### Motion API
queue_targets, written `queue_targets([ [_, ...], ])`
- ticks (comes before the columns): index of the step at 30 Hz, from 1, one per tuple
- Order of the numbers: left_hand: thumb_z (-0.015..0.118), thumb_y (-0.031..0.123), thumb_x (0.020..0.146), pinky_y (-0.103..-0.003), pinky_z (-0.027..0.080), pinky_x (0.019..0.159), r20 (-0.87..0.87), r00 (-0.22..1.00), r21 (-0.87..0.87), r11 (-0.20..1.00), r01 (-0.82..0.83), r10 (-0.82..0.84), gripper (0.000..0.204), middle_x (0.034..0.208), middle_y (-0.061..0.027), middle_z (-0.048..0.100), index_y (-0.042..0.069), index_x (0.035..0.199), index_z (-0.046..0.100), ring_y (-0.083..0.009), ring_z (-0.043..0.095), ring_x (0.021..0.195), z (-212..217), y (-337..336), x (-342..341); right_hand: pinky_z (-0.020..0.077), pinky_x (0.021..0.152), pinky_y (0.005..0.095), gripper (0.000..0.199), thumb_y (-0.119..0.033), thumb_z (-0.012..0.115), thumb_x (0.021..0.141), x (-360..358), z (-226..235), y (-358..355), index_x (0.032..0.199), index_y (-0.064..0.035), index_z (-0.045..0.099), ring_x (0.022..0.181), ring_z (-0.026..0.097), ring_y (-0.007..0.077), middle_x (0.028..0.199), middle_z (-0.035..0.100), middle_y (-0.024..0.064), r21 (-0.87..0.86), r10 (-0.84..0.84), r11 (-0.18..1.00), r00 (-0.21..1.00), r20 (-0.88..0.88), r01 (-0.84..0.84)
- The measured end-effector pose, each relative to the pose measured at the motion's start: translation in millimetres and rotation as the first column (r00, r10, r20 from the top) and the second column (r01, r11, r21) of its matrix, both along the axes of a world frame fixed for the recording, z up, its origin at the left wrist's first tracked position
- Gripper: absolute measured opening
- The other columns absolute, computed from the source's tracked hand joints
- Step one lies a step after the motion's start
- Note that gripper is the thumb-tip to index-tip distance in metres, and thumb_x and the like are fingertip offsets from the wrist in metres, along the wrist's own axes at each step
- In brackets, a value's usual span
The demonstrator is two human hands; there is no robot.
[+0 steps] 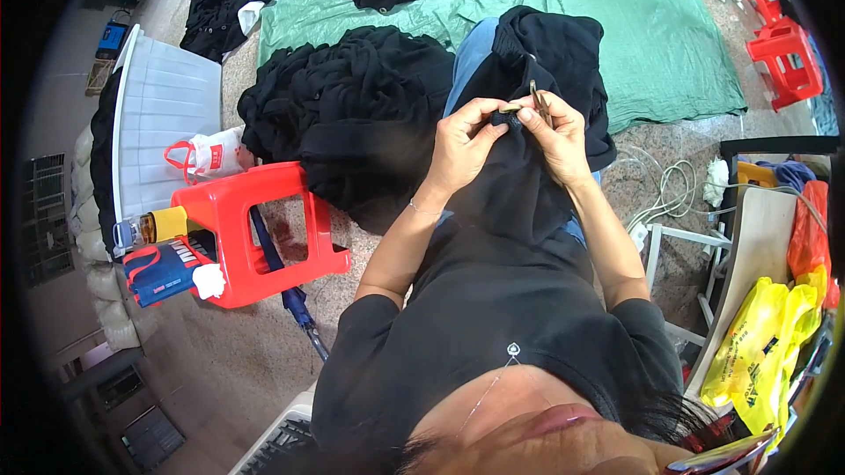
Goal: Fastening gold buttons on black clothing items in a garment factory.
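Note:
A black garment (554,48) lies draped over my lap and jeans-clad legs. My left hand (465,147) pinches an edge of it between thumb and fingers. Facing it, my right hand (562,142) is closed, thumb and forefinger meeting the same edge. A slim brownish metal tool (533,90), which looks like thread snips, is held in the right hand and points away from me. Between the two thumbs shows a small pale yellow-green piece (510,109), too small to name. Most of the tool is hidden by the fingers.
To the left, a heap of black garments (352,114) rests beside a red stool (255,228) carrying a bottle and a blue package. A grey-white bin (172,114) stands behind. Green sheeting (660,52) covers the floor ahead. At right, yellow bags (761,352) lie by a table edge.

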State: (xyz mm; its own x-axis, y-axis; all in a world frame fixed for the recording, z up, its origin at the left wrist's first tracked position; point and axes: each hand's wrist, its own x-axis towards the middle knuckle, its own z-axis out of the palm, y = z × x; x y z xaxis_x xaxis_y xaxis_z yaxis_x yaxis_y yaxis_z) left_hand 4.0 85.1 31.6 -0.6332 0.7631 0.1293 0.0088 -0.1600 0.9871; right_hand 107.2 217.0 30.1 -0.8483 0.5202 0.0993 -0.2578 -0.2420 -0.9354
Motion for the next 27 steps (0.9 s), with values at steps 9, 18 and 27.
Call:
queue_targets([
  [9, 0.065, -0.007, 0.089, -0.022, 0.052, 0.082, -0.206, 0.962, -0.013, 0.982, -0.188, 0.181, 0.025, 0.105, -0.0088, 0.071, -0.007, 0.113, 0.062, -0.0095, 0.066, 0.092, 1, -3, 8, 0.0450, 0.076, 0.0220, 0.018, -0.017, 0.060, 0.098, 26, 4, 9, 0.106, -0.0010, 0.061, 0.082, 0.055, 0.0079, 0.092, 0.062, 0.0012, 0.345, -0.163, 0.934, 0.969, 0.184, 0.091],
  [18, 0.068, -0.004, 0.083, -0.028, 0.054, 0.074, -0.259, 0.935, 0.029, 0.969, -0.244, 0.243, 0.021, 0.095, -0.0129, 0.073, -0.003, 0.104, 0.066, -0.0196, 0.071, 0.085, -6, 3, 12, 0.0478, 0.059, 0.0240, 0.011, -0.008, 0.071, 0.087, 23, 12, 3, 0.094, 0.0002, 0.068, 0.065, 0.063, 0.0120, 0.078, 0.066, 0.0066, 0.692, -0.280, 0.701, 0.959, 0.043, 0.174],
  [27, 0.068, -0.004, 0.083, -0.029, 0.055, 0.074, -0.336, 0.906, 0.025, 0.964, -0.264, 0.257, 0.020, 0.095, -0.0137, 0.072, -0.002, 0.103, 0.066, -0.0223, 0.072, 0.085, -5, 3, 14, 0.0470, 0.056, 0.0245, 0.010, -0.007, 0.072, 0.087, 19, 13, 0, 0.091, 0.0005, 0.067, 0.063, 0.062, 0.0126, 0.077, 0.065, 0.0069, 0.710, -0.291, 0.680, 0.956, 0.029, 0.185],
])
